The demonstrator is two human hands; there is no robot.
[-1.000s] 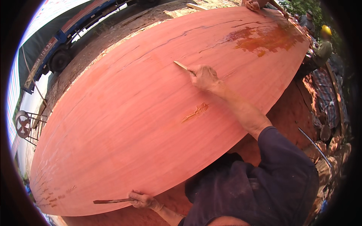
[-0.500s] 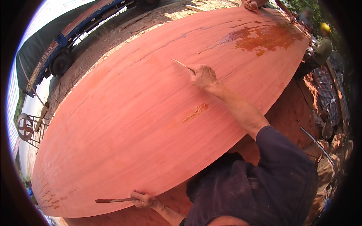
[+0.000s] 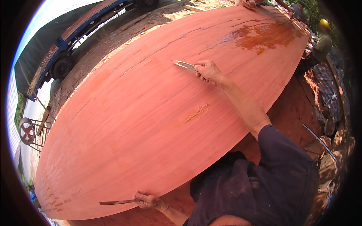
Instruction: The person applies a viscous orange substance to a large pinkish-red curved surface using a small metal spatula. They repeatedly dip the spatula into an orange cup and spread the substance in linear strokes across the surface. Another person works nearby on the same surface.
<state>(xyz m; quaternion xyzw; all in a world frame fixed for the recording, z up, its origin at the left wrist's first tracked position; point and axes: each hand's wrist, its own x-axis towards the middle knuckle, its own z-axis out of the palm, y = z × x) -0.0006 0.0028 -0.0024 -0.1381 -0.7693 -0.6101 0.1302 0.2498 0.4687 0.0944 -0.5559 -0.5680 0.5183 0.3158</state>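
Note:
Before me lies a large reddish wooden slab [image 3: 124,124] with long grain lines and dark cracks. My right hand [image 3: 210,71], reaching over its middle, is closed on a narrow flat blade [image 3: 183,65] with a pale tip. The blade points left, close to the surface; whether it touches I cannot tell. At the near edge, my left hand [image 3: 147,199] is closed around a thin reddish-brown flat stick [image 3: 115,202], which points left. Between the hands, a small amber smear [image 3: 197,113] marks the wood. A larger glossy brown patch [image 3: 264,37] covers part of the far right end.
A blue truck [image 3: 60,49] stands behind the slab at the left, near a round fan [image 3: 27,130] on a frame. Beyond the slab's far right end are a person in a yellow helmet [image 3: 324,26] and another person's hand [image 3: 249,3]. A thin rod [image 3: 319,141] lies at right.
My right hand has turned the blade so its flat face shows, and the fingers have shifted. My left hand and stick sit slightly further right and lower in the picture; the view has shifted slightly.

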